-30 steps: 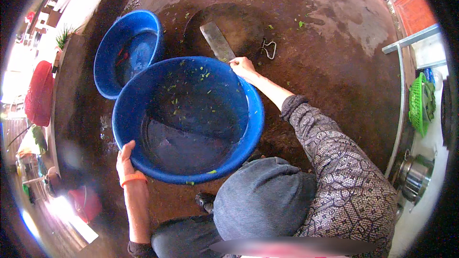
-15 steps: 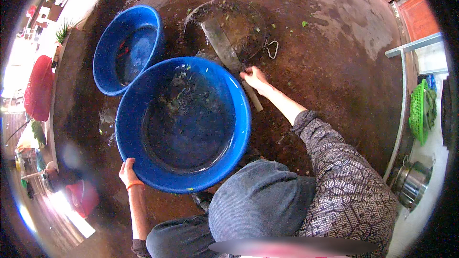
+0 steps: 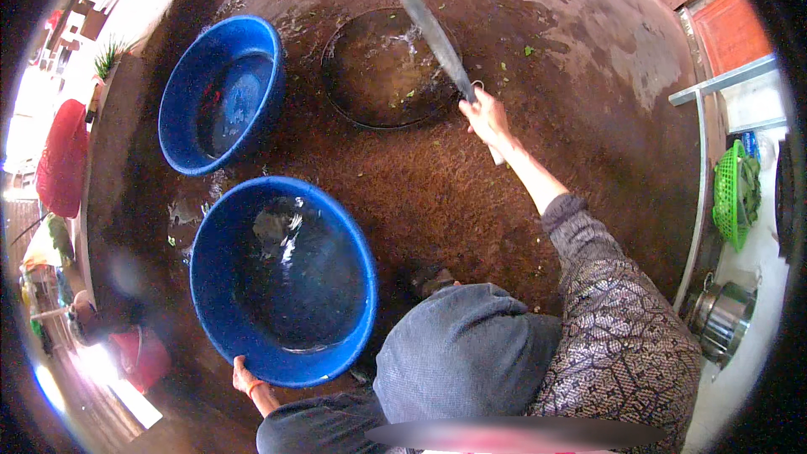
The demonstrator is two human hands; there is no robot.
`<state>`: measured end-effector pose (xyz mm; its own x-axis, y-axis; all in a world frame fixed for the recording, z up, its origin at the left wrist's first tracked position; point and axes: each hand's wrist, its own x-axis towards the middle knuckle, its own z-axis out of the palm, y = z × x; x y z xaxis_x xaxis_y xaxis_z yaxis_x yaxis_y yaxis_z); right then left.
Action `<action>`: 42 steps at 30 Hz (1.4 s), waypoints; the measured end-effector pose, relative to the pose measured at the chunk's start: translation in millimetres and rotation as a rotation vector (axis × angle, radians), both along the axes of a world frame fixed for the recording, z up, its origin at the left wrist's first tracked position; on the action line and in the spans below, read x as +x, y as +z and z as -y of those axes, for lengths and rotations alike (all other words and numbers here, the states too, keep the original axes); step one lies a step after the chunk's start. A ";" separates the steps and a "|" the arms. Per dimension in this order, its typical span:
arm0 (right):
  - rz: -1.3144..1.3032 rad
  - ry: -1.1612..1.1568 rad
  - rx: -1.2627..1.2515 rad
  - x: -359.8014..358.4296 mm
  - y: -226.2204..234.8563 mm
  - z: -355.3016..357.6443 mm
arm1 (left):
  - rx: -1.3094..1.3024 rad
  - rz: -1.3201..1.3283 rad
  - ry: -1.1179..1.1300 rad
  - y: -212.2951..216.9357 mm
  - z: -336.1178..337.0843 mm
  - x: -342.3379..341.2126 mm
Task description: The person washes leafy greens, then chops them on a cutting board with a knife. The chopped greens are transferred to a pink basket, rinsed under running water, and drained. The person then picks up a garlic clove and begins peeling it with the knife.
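In my right hand (image 3: 487,122) is the pale handle of a long, broad-bladed knife (image 3: 437,38). Its grey blade slants up and left, over the right part of a wet, round brown board (image 3: 378,71) with a dark rim. A wire loop (image 3: 477,84) shows partly beside the handle. My left hand (image 3: 245,377) grips the near-left rim of a large blue basin (image 3: 363,282). Dark-looking water with bright reflections lies in this basin, which appears tilted. Behind it stands a second blue basin (image 3: 273,76) with something small and red inside.
Wet brown ground carries scattered green bits. On the right are a metal frame (image 3: 702,193), a green basket (image 3: 728,202) with leaves and a steel pot (image 3: 725,324). A red tub (image 3: 63,160) and a red bucket (image 3: 139,357) stand at the left.
The near basin has come toward me and left, away from the board. My right hand has moved right with the knife, whose blade has swung up and right. Water now glistens on the board.
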<state>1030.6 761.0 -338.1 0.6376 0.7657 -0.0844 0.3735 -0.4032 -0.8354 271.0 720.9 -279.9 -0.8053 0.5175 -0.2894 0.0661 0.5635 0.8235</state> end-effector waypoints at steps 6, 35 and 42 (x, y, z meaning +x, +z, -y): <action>0.528 -0.196 -0.209 16.7 -10.2 -51.7 | -0.069 -0.087 0.141 2.3 28.9 -66.6; 0.549 -0.062 -0.190 -86.4 -43.9 -95.0 | -0.163 -0.055 0.110 -13.6 89.5 -189.1; 0.369 0.478 -0.144 -150.5 -50.6 -49.5 | 0.181 -0.018 -0.513 160.6 -13.1 -59.3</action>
